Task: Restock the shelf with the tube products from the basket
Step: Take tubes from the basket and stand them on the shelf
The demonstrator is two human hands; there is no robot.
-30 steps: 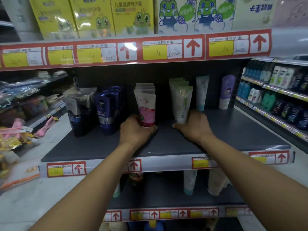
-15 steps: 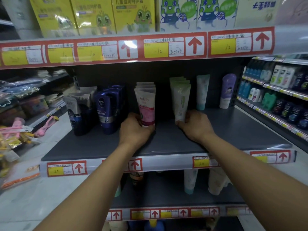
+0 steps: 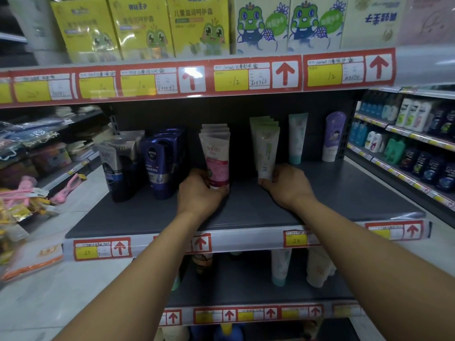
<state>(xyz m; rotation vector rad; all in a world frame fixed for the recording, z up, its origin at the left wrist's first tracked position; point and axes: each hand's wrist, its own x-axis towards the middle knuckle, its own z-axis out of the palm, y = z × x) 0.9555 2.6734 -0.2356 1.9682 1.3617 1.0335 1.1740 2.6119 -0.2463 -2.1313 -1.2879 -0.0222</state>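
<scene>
Both hands reach onto a dark grey shelf (image 3: 246, 212). The left hand (image 3: 199, 193) curls its fingers round the bottom of a pink and white tube (image 3: 216, 158), which stands up with its flat end on top. More tubes of the same kind stand in a row right behind it. The right hand (image 3: 286, 187) holds the bottom of a pale green tube (image 3: 266, 151) between its thumb and curled fingers. That tube stands up too, at the front of its own little row, just right of the pink one. To the left of the left hand stand dark blue tubes (image 3: 158, 166), and past them some silver and black tubes (image 3: 120, 166). To the right of the right hand, further back, a white and mint tube (image 3: 297, 137) stands alone, and beyond it a purple bottle (image 3: 333, 136). Above the hands, a red and yellow price strip (image 3: 197, 80) runs along the shelf edge, with yellow boxes (image 3: 145, 28) showing a green frog on top. Below the arms, another shelf holds a few pale tubes (image 3: 280, 267). The basket is not in view.
</scene>
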